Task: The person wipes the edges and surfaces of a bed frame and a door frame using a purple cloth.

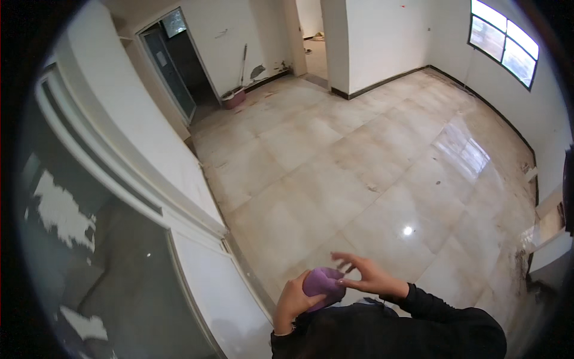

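Note:
Close to my body, at the lower middle, my left hand (292, 303) is wrapped round a soft-looking purple roll (318, 285), thumb across its near side. The roll seems hollow at its top end; I cannot tell what it is made of. At its right edge is my right hand (367, 274), fingers spread and stretched out. Its thumb tip meets or nearly meets the purple edge. Both forearms are in black sleeves.
Stained, shiny floor tiles (311, 179) spread ahead. A sliding glass door (119, 263) with peeling white film stands at my left. Against the far wall sits a pinkish-red basin (234, 98) with a long-handled tool (244, 63). A doorway and a window (503, 40) lie beyond.

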`<state>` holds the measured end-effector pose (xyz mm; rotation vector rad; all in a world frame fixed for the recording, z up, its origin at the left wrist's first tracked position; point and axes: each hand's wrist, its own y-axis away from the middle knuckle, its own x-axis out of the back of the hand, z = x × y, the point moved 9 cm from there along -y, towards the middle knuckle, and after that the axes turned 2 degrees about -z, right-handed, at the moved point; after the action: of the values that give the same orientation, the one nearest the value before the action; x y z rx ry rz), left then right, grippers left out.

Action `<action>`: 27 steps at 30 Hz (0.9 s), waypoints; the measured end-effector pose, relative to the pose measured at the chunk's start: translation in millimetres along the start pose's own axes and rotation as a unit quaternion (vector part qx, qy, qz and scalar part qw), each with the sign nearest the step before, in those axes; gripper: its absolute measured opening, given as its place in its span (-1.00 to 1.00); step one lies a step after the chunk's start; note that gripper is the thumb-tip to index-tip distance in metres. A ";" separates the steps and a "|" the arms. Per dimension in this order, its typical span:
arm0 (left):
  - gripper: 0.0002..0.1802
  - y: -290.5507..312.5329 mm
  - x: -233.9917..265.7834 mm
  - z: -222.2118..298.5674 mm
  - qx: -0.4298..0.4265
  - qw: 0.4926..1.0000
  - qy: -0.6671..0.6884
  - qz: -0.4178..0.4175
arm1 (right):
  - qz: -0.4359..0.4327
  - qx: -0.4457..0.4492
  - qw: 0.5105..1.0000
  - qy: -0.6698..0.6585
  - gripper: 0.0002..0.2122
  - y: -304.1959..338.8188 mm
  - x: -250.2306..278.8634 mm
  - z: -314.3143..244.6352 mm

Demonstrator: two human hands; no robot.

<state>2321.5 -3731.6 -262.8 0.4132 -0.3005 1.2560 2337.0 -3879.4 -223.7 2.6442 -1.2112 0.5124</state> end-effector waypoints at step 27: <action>-0.55 -632.0 443.4 -98.2 0.134 0.966 -0.025 0.218 | -0.132 0.025 0.990 0.041 -0.56 -807.0 293.4 108.6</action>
<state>3053.3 -3468.0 -241.6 0.6342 -0.2737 1.7295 3153.9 -3593.3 -232.5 2.7379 -0.8191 0.6036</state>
